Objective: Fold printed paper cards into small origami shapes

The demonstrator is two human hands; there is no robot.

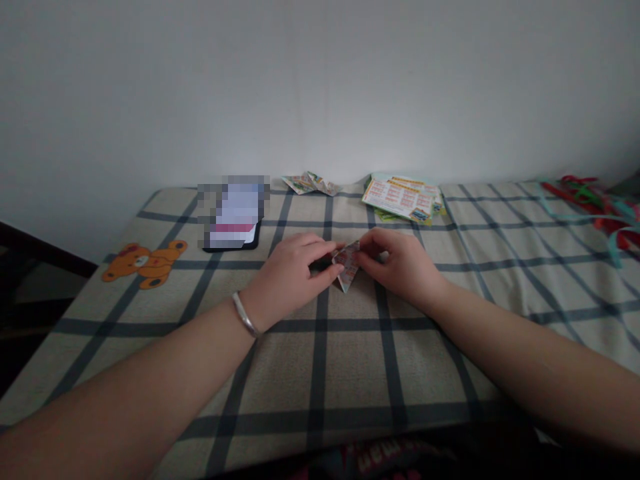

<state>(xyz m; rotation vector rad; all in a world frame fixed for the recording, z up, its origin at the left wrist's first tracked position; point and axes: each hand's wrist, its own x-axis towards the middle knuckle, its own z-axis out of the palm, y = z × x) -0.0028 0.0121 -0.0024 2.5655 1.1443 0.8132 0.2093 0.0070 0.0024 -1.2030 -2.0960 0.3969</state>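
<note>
A small folded piece of printed paper, pointed at its lower end, is held between my two hands over the middle of the table. My left hand, with a silver bangle at the wrist, pinches its left edge between thumb and fingers. On the other side, my right hand grips the right edge the same way. The fingertips hide part of the paper's sides. Behind the hands, near the wall, lie folded printed paper pieces and a stack of printed leaflets.
A checked cloth covers the table. Left of my hands lies a phone with its screen lit and blurred, beside a bear-shaped cutout. Red, green and pale blue ribbons lie at the far right. A white wall borders the back edge.
</note>
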